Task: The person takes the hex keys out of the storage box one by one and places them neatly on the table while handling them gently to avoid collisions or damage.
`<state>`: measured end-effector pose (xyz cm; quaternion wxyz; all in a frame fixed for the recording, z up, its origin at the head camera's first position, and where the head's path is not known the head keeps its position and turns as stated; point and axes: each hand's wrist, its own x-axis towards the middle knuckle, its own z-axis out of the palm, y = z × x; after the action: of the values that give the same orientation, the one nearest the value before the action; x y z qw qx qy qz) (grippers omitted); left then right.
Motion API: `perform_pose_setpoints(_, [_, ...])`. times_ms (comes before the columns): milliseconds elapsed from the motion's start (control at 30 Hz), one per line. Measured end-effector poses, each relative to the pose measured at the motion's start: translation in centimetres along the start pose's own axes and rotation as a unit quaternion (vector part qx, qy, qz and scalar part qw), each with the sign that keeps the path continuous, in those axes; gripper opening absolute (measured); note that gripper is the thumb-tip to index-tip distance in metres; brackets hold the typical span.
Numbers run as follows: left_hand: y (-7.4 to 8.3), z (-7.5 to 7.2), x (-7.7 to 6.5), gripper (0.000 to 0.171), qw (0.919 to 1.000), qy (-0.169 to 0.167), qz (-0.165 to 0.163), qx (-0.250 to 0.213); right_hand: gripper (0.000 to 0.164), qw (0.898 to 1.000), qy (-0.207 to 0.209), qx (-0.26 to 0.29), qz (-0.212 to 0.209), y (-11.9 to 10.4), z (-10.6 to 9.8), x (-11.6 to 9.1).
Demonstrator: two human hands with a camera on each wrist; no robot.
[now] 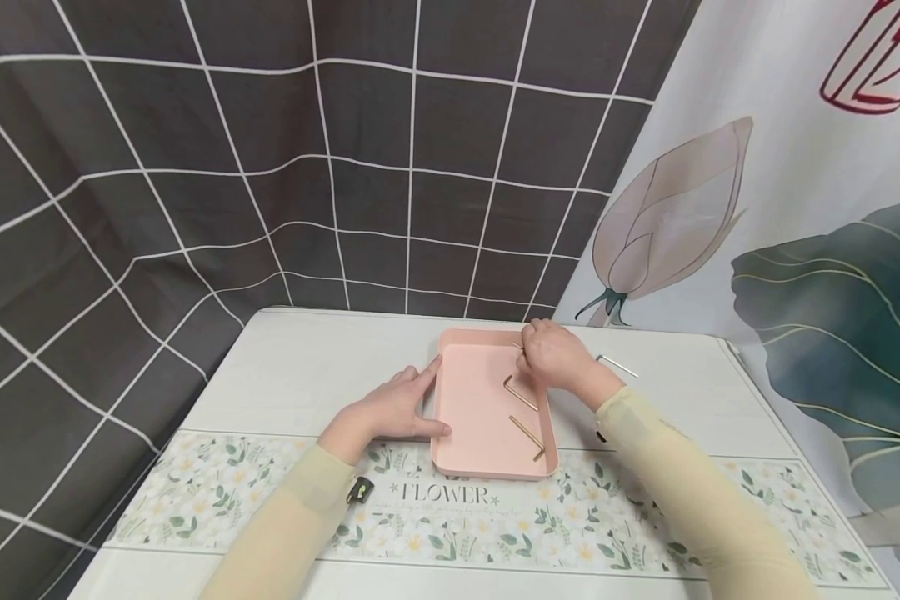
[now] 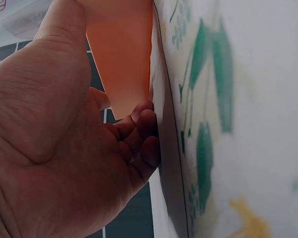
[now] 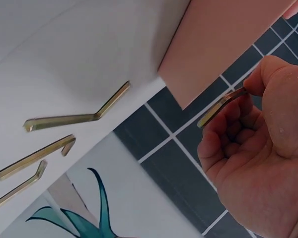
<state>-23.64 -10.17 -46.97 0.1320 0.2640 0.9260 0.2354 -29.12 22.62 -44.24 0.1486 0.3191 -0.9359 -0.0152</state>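
Note:
A shallow pink tray (image 1: 476, 400) sits on the table, with two brass-coloured Allen keys (image 1: 521, 393) (image 1: 527, 437) lying in its right half. My left hand (image 1: 393, 408) rests against the tray's left side, thumb over the rim and index finger stretched along it. The left wrist view shows its other fingers bent low by the tray wall (image 2: 124, 54). At the tray's far right corner, my right hand (image 1: 558, 354) pinches another Allen key (image 3: 221, 105) between thumb and fingers. Part of that key is hidden by the hand in the head view.
Right of the tray lies an Allen key (image 1: 618, 367). The right wrist view shows several Allen keys (image 3: 62, 121) on the white tabletop. A floral-printed cloth (image 1: 450, 517) covers the table. A dark grid curtain (image 1: 360, 192) hangs behind, a leaf-patterned one (image 1: 667, 217) at right.

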Motion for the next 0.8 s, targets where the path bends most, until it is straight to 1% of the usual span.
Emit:
perform_pose_setpoints(233, [0.0, 0.0, 0.0, 0.133, 1.0000, 0.000, -0.002, 0.002, 0.018, 0.999, -0.033, -0.003, 0.028, 1.1, -0.1, -0.7])
perform_pose_setpoints(300, [0.1, 0.0, 0.0, 0.132, 1.0000, 0.000, -0.002, 0.003, 0.018, 0.999, -0.035, -0.002, 0.029, 1.3, -0.1, -1.0])
perform_pose_setpoints(467, [0.0, 0.1, 0.1, 0.132, 1.0000, -0.001, -0.003, 0.006, 0.018, 0.999, -0.019, 0.003, 0.025, 1.8, -0.5, -1.6])
perform_pose_setpoints(600, [0.0, 0.1, 0.1, 0.132, 1.0000, 0.000, -0.003, 0.005, 0.021, 0.999, -0.015, 0.010, 0.028, 2.2, -0.7, -2.1])
perform_pose_setpoints(800, [0.0, 0.2, 0.1, 0.132, 1.0000, 0.000, -0.004, 0.004, 0.018, 0.999, -0.007, 0.015, 0.028, 3.0, -0.7, -2.8])
